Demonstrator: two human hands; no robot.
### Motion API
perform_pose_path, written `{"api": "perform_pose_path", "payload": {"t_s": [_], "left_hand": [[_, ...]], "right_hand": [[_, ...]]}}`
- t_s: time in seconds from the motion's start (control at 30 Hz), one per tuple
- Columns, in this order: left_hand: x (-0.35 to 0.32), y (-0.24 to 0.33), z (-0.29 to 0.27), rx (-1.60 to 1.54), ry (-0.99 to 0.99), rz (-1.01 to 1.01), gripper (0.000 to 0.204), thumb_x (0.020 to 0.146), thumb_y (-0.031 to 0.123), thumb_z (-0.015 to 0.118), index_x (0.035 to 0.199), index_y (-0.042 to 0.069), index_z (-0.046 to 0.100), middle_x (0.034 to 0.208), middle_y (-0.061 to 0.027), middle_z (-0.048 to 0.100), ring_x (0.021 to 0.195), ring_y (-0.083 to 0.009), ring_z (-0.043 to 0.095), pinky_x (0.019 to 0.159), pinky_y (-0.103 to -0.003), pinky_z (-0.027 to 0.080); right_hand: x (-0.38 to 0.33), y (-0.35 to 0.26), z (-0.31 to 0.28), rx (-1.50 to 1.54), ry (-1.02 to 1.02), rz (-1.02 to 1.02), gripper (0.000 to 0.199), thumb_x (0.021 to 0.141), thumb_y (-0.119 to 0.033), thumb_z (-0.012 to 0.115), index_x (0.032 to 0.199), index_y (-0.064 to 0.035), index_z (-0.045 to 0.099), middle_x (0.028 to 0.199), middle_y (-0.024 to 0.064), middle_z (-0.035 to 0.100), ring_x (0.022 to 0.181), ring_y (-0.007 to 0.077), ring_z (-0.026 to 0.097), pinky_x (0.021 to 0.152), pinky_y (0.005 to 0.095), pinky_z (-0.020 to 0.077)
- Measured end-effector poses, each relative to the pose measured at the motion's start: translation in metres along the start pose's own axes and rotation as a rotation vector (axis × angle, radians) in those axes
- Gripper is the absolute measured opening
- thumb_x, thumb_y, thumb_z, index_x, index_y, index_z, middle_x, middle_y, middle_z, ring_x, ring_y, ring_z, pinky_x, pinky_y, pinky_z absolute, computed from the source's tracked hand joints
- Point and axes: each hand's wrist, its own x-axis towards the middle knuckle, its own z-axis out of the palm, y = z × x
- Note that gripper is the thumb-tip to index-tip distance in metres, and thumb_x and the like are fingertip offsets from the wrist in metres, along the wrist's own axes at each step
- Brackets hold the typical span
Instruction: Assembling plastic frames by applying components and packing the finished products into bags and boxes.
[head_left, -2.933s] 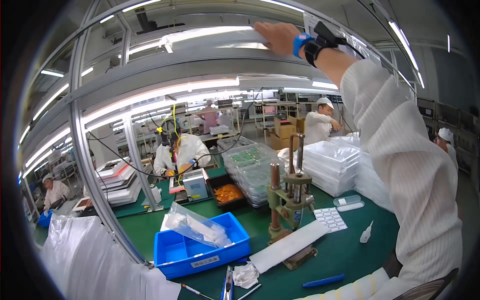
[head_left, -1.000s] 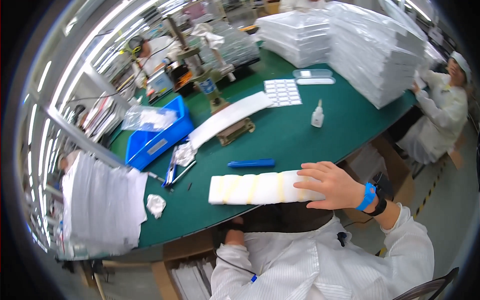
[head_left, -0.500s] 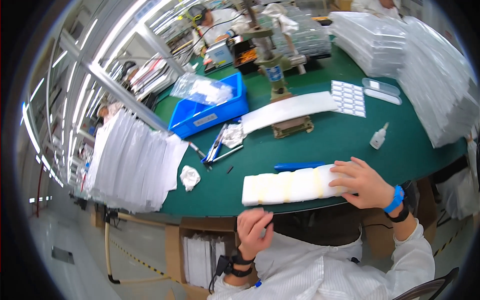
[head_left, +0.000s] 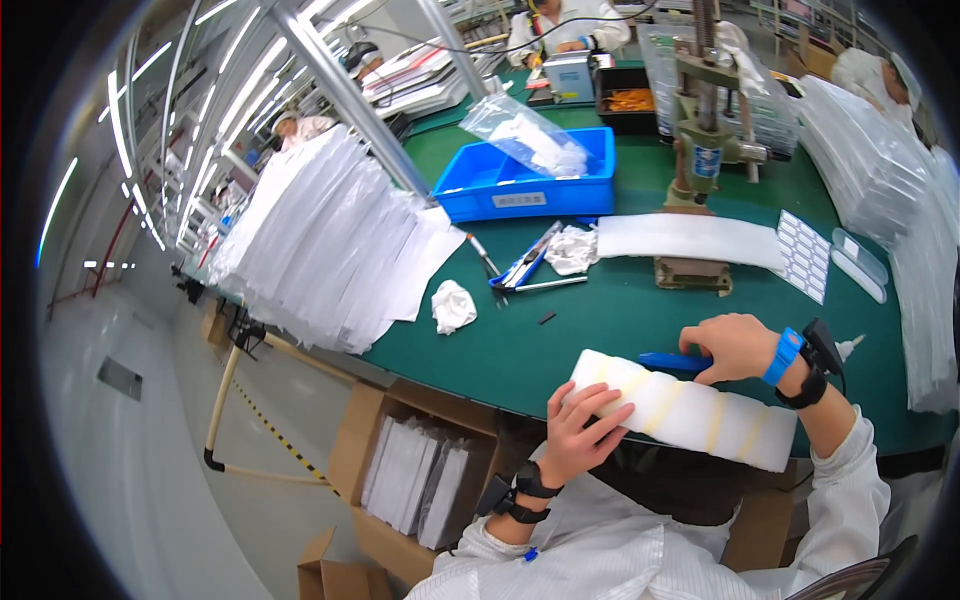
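Left hand grasps the end of a white foam block extending rightward; just beyond it, the right hand curls at a slim blue object, grip unclear.

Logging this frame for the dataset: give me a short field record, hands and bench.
Left hand: on the left end of the white bundle
Right hand: fingers curled at the right end of the blue stick; grip unclear
Bundle: yellow bands, near edge of green table
Beyond: blue bin, left of press
Across press base: white strip
Right of strip: label sheet
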Motion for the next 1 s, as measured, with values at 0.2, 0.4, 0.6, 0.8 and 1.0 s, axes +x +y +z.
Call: {"api": "perform_pose_path", "payload": {"t_s": [0.2, 0.4, 0.6, 0.8, 1.0], "left_hand": [[-0.009, -0.005, 0.001, 0.126, 0.062, -0.137, 0.04, 0.071, 0.02, 0.082, 0.11, 0.022, 0.074, 0.119, -0.0015, 0.066, 0.111, -0.0219, 0.062, 0.109, -0.045, 0.034], [-0.022, 0.003, -0.02, -0.127, 0.307, -0.211, 0.044, 0.075, 0.009, 0.071, 0.119, 0.013, 0.07, 0.134, -0.0133, 0.054, 0.124, -0.0343, 0.052, 0.113, -0.052, 0.03], [-0.168, -0.057, -0.085, 0.222, 0.288, -0.949, 0.018, 0.083, 0.003, 0.062, 0.101, 0.003, 0.066, 0.102, -0.0176, 0.063, 0.098, -0.0366, 0.06, 0.084, -0.041, 0.05], [-0.364, -0.097, -0.133, 0.753, -0.139, -1.248, 0.059, 0.072, 0.02, 0.078, 0.125, 0.005, 0.056, 0.117, -0.0173, 0.056, 0.11, -0.0374, 0.054, 0.091, -0.048, 0.046], [-0.385, -0.116, -0.12, 0.918, -0.42, -1.336, 0.074, 0.069, 0.019, 0.083, 0.133, 0.009, 0.049, 0.12, -0.0137, 0.052, 0.114, -0.0336, 0.051, 0.095, -0.047, 0.041]], "right_hand": [[-0.005, -0.018, 0.003, 0.092, 0.601, 0.01, 0.028, 0.082, -0.008, 0.067, 0.109, -0.0062, 0.061, 0.103, 0.018, 0.064, 0.091, 0.0399, 0.063, 0.077, 0.0456, 0.0519], [-0.106, -0.008, 0.081, 0.586, 0.879, 0.175, 0.039, 0.1, -0.01, 0.048, 0.135, 0.0052, 0.048, 0.111, 0.0148, 0.059, 0.091, 0.0211, 0.054, 0.081, 0.0301, 0.0415], [-0.096, -0.022, 0.13, 0.584, 0.657, -0.008, 0.038, 0.098, -0.011, 0.047, 0.13, 0.0079, 0.051, 0.107, 0.0146, 0.06, 0.084, 0.021, 0.055, 0.078, 0.0309, 0.0447], [-0.123, 0.039, 0.159, 0.543, 0.761, 0.137, 0.039, 0.095, -0.007, 0.05, 0.132, 0.0069, 0.052, 0.119, 0.0166, 0.062, 0.099, 0.0234, 0.058, 0.086, 0.0334, 0.0467], [-0.127, 0.019, 0.17, 0.279, 1.189, 0.399, 0.037, 0.101, -0.005, 0.053, 0.137, 0.0046, 0.05, 0.125, 0.0158, 0.059, 0.088, 0.0194, 0.059, 0.078, 0.0291, 0.0501]]}}
